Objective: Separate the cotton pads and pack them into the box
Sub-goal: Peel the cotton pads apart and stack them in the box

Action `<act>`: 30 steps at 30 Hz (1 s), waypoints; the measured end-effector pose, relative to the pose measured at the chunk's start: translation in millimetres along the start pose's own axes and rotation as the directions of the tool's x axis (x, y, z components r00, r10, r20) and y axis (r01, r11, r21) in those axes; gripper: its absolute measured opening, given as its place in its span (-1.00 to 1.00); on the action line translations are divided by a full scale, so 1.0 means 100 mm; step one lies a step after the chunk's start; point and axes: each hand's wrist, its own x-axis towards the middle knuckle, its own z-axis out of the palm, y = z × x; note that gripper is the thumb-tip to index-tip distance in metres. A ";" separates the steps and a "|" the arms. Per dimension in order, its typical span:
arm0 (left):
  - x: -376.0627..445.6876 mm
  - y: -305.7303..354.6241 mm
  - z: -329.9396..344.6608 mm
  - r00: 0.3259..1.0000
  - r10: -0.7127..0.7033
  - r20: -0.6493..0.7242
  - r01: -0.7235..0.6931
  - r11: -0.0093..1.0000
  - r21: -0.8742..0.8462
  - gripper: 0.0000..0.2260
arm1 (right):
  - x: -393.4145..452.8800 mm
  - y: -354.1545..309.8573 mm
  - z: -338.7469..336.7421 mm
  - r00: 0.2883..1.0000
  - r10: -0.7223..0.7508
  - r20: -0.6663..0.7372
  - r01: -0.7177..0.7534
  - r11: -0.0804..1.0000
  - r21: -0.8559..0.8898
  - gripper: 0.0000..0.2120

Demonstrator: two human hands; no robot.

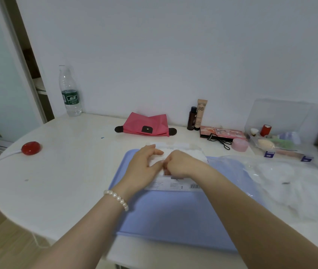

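Observation:
A clear plastic box [175, 186] with a printed label lies on a light blue mat [173, 214] in the middle of the table. White cotton pads [191, 153] fill it. My left hand [144, 167], with a pearl bracelet at the wrist, rests on the pads with its fingers curled and its fingertips on the cotton. My right hand [181, 165] sits right beside it, fingers curled down and pinching the cotton at the box's middle. A crumpled clear bag holding more white cotton [290, 183] lies to the right on the table.
At the back stand a water bottle [69, 92], a pink pouch [146, 124], two cosmetic tubes [197, 115], a makeup palette [222, 133], a pink jar [239, 144] and a clear organiser box [278, 133]. A red round object [31, 148] lies at the left. The table edge curves close on the left.

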 end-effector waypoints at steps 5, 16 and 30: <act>-0.02 0.02 0.00 0.992 0.070 -0.104 -0.058 0.992 0.110 -0.81 | -0.10 0.06 -0.10 0.997 -0.002 -0.083 0.004 1.000 0.023 -0.73; -0.05 1.10 0.71 0.952 0.186 0.243 -0.216 0.971 0.101 -0.77 | -0.74 1.01 -0.53 0.865 0.328 -0.381 -0.453 0.836 -0.309 -0.44; 0.03 1.35 1.78 0.849 0.014 0.529 -0.154 0.963 0.221 -0.71 | -1.16 1.87 -1.13 0.904 0.383 -0.190 -0.329 0.907 0.261 -0.32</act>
